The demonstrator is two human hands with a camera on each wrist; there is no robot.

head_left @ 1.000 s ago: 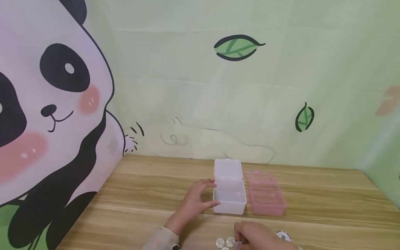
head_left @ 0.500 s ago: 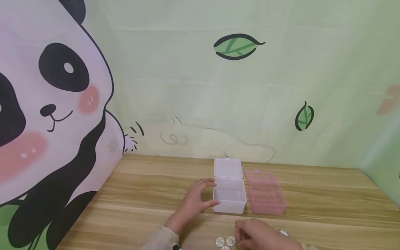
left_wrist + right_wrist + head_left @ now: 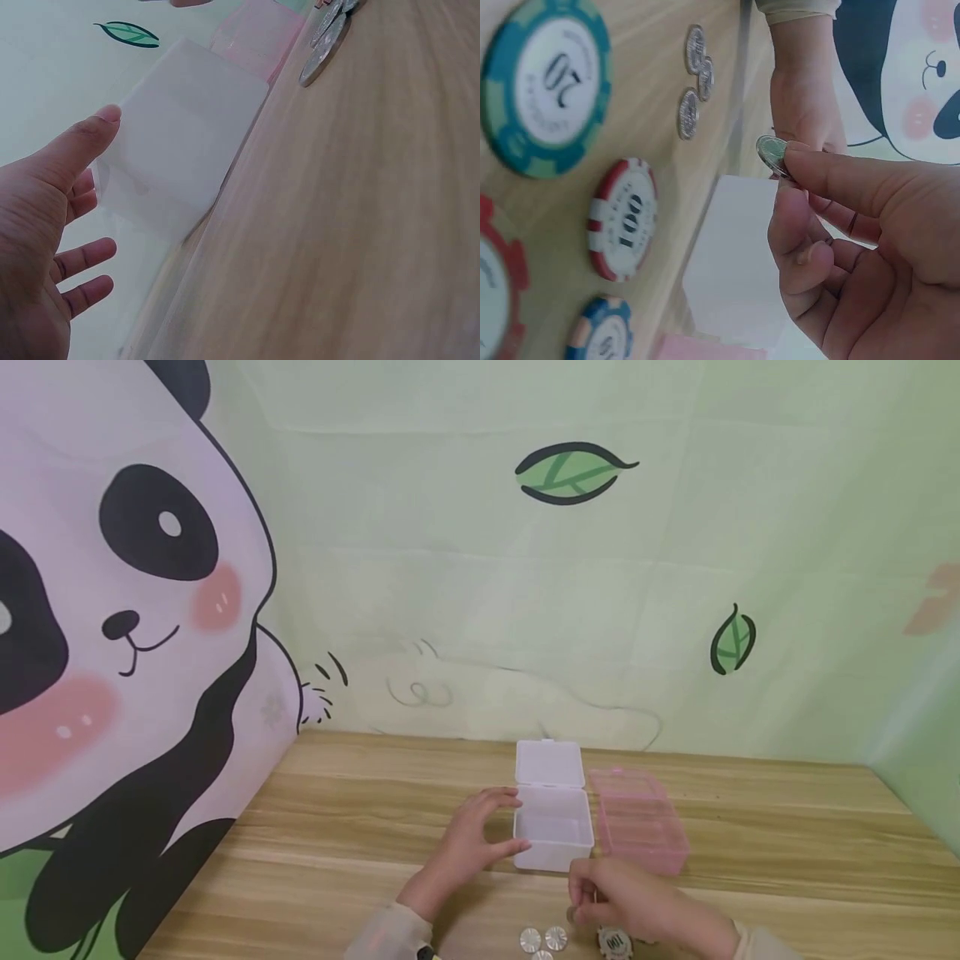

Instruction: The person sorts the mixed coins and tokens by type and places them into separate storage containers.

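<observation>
My right hand (image 3: 637, 897) pinches a silver coin (image 3: 771, 154) between thumb and forefinger, above the table just in front of the boxes. A white plastic box (image 3: 552, 857) stands with its lid folded back; no contents show inside. At its left side is my left hand (image 3: 465, 839), fingers spread, the thumb tip at the front rim and the fingertips by the back part of that side. In the left wrist view the lower fingers are apart from the box (image 3: 180, 127). Three more silver coins (image 3: 530, 939) lie near the table's front edge.
To the right of the white box stands a translucent pink box (image 3: 643, 852), lid also back. Several poker chips lie near the right hand, among them a red-and-white one (image 3: 626, 217) marked 100 and a teal one (image 3: 551, 82). A panda-printed cloth (image 3: 450, 568) hangs behind the table.
My right hand has taken a coin from the group at the front and lifted it a little toward the white box, uncovering a chip marked 100. The left hand stays in place.
</observation>
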